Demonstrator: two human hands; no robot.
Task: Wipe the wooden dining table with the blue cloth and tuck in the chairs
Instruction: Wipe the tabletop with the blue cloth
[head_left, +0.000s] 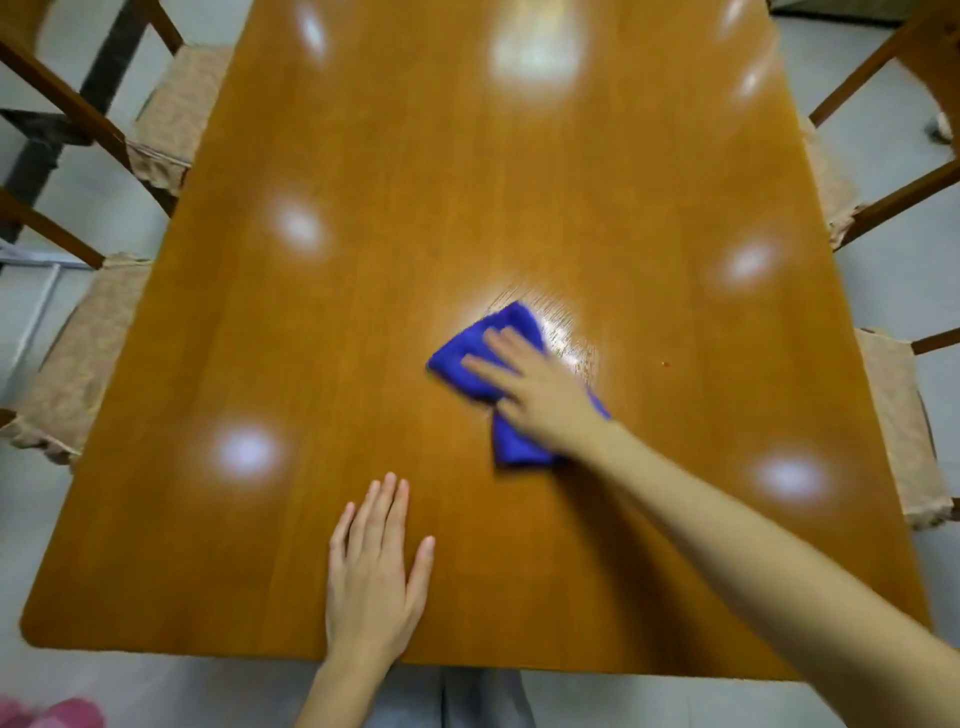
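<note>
The wooden dining table (363, 260) fills the view, glossy with several light reflections. A folded blue cloth (467, 358) lies on it right of centre. My right hand (540, 395) presses flat on top of the cloth, fingers spread and pointing up-left, the image blurred by motion. A streaky wet patch (566, 338) shines just beyond the cloth. My left hand (374, 571) rests palm-down on the bare wood near the front edge, holding nothing.
Two wooden chairs with beige cushions stand on the left, one far (171, 119) and one near (72, 374). Two more stand on the right, far (836, 197) and near (904, 431). A tiny red speck (664, 365) lies right of the cloth. Grey floor surrounds the table.
</note>
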